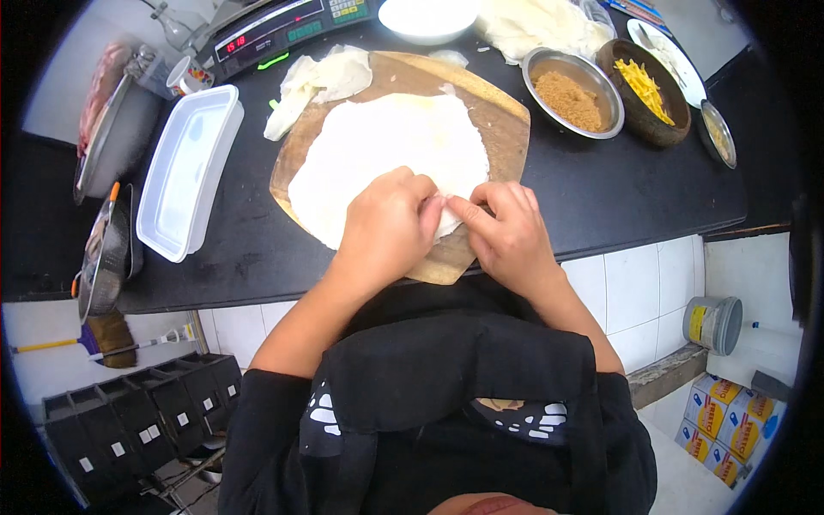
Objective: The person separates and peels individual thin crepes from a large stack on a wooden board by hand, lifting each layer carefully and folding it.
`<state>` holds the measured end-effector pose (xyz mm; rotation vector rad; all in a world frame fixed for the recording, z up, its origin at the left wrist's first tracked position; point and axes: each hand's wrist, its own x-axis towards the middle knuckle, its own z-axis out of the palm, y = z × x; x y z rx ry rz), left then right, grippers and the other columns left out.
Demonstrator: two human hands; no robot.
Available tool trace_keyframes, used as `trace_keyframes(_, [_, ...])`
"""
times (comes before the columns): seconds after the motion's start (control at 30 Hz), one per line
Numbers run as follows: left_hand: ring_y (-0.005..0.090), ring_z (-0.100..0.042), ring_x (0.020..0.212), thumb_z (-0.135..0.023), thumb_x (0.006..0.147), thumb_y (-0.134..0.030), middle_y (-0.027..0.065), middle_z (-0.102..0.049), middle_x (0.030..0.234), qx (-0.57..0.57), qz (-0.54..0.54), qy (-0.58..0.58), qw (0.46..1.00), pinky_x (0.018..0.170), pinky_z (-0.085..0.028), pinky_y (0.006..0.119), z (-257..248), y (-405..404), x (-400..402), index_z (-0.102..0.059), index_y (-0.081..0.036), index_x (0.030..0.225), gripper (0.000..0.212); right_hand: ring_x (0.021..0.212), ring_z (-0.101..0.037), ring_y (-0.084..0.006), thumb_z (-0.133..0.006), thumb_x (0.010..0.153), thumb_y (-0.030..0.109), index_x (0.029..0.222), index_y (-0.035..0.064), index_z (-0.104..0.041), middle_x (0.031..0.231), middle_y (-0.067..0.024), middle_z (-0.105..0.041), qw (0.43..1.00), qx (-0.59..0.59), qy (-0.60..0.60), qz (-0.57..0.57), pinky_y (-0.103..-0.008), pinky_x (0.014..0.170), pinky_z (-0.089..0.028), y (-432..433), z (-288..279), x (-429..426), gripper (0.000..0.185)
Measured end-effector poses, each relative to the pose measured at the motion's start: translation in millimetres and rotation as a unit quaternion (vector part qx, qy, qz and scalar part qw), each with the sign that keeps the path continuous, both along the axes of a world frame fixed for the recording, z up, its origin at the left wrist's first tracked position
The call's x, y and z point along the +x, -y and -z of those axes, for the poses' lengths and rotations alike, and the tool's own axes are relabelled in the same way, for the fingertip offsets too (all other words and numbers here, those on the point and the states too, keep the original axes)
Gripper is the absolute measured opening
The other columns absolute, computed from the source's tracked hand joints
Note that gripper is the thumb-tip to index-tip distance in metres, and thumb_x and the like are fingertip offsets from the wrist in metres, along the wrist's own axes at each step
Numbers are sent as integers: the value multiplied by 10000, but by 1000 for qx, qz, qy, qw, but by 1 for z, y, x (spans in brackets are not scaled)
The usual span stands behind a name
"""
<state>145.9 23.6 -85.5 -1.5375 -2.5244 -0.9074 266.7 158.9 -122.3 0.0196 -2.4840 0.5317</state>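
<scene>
A stack of thin white spring roll wrappers (386,141) lies spread on a wooden board (512,132) in front of me. My left hand (389,222) pinches the near right edge between thumb and forefinger, its knuckles up. Close beside it, my right hand (508,228) grips the same edge, thumb and forefinger meeting the left fingertips. The exact layer held is hidden by my fingers. A crumpled piece of loose wrapper (322,80) lies over the board's far left edge.
Left stand a white plastic tray (187,174), a colander (106,257) and a printed cup (190,76). Behind are a digital scale (270,48) and a white bowl (428,22). Right are a metal bowl of brown crumbs (570,103) and a wooden bowl of yellow strips (644,93).
</scene>
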Motion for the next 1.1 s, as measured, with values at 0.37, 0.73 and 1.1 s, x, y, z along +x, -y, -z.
trace_keyframes(0.37, [94,-519,573,-636,826,-98,89,-614,634,13,-37,184,982,546,-436,271,-4,5,-19,-656,22,819,122,899,-545,-188,-625,719,58,977,74,-632,1089,-14,-608,998,52,-11,-23,-348,790,-387,0,-4,-1,259])
trace_keyframes(0.73, [82,-534,597,-642,825,-135,61,-611,640,-67,2,201,977,570,-447,264,-17,5,-38,-658,30,836,166,784,-563,-244,-681,696,31,854,55,-646,825,-66,-603,998,-37,-52,-13,-340,731,-429,-16,-21,-14,163])
trace_keyframes(1.1, [49,-516,632,-629,799,-27,-7,-582,692,-82,35,321,943,577,-427,218,-14,11,-34,-617,15,902,111,819,-537,-258,-695,697,107,793,69,-588,809,-62,-530,997,-34,30,-56,-371,733,-433,1,-25,-31,149])
